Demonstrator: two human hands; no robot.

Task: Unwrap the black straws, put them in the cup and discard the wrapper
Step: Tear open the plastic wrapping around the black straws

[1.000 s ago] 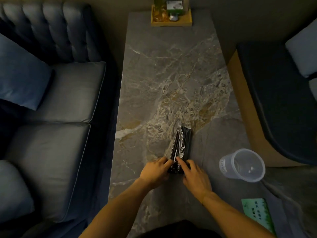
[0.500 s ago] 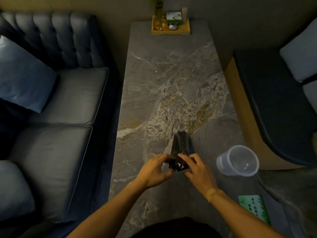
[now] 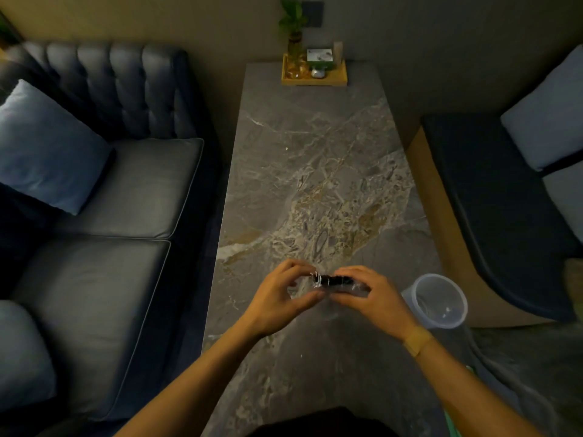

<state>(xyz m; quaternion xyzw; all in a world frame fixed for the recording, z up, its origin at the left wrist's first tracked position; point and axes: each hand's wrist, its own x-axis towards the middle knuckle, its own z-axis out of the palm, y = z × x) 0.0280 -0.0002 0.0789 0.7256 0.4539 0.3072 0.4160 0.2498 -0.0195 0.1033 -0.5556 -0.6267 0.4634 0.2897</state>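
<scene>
Both hands hold the bundle of black straws (image 3: 332, 280) up off the table (image 3: 315, 184), end-on to the camera. The left hand (image 3: 280, 298) pinches the clear wrapper (image 3: 315, 276) at one end; the right hand (image 3: 372, 294) is closed around the bundle's other side. Whether the wrapper is torn open yet is hard to tell, since the film is thin and the light is dim.

The main risk, as I judge it, is a sudden tear: if the film gives way all at once, the loose straws could spill and roll across the smooth stone top, or drop off its left edge toward the sofa (image 3: 104, 247). The clear cup (image 3: 438, 301) stands just beside the right hand, near the table's right edge; a stray elbow or wrist could knock it over or off.

The table is long, grey, veined marble, bare in the middle. At its far end sits a small wooden tray (image 3: 315, 78) with a plant and small items. A dark bench (image 3: 504, 216) with pale cushions runs along the right.
</scene>
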